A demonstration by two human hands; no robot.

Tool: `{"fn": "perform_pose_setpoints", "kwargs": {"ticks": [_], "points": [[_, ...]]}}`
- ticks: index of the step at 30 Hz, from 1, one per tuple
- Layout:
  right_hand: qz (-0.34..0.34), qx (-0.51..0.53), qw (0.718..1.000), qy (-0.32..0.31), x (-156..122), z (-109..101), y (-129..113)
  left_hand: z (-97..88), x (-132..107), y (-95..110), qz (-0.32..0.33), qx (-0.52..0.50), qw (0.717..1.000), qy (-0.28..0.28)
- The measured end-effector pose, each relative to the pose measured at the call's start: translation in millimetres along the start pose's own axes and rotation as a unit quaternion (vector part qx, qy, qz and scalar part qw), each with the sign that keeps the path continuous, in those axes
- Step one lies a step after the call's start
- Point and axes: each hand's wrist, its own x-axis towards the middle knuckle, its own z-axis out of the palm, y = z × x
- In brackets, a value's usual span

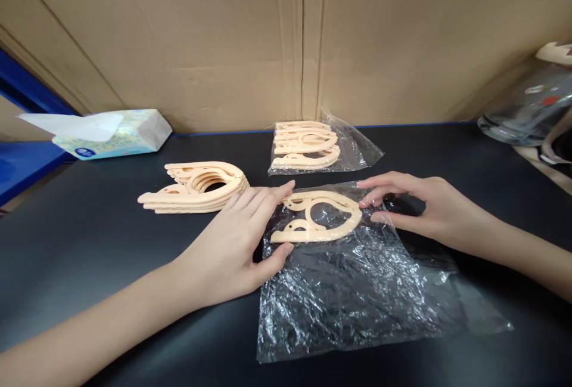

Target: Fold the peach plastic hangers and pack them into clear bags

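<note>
A clear plastic bag [344, 291] lies flat and crinkled on the table. Near its far edge it holds a beige folding clothes hanger [342, 233], folded into a loop. My left hand [235, 241] rests at the hanger's left end, thumb and forefinger spread apart on either side of it, touching the bag. At the right end is my right hand [415, 205], its thumb and fingers apart and fingertips at the bag beside the hanger's tip. Just beyond my left hand sits a stack of several similar hangers [201, 196], unbagged.
Several more beige hangers [306, 142] lie in another clear bag [355, 145] farther back. A tissue pack [120, 133] is at the back left. A transparent container [522, 107] stands at the right. Cardboard [214, 41] walls the black table's [67, 256] far edge.
</note>
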Motion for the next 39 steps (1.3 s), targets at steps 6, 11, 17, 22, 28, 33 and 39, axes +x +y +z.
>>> {"fn": "perform_pose_setpoints", "kwargs": {"ticks": [6,11,17,22,28,33,39], "points": [[-0.008,0.012,1.0,-0.007,-0.6,0.0,-2.0,1.1,0.3,-3.7,0.0,-0.025,1.0,-0.002],[-0.032,0.014,0.999,-0.018,-0.5,-0.6,1.2,1.1,1.4,-4.6,0.003,-0.026,1.0,0.001],[-0.037,0.017,0.999,-0.027,-0.2,-1.0,4.0,-0.2,1.5,-4.8,0.009,-0.019,1.0,-0.009],[-0.051,0.003,0.998,-0.032,-0.8,-0.4,5.6,1.8,1.8,-6.2,0.024,-0.02,0.999,-0.016],[-0.066,-0.026,0.997,-0.001,-0.7,6.3,2.8,2.6,1.4,-5.6,0.023,-0.023,0.999,-0.015],[-0.053,-0.037,0.997,0.037,-1.2,14.9,3.9,3.5,3.7,-6.1,0.027,-0.034,0.999,-0.007],[-0.047,-0.044,0.997,0.053,-1.0,19.0,3.7,6.0,3.0,-7.4,0.035,-0.04,0.999,-0.006]]}}
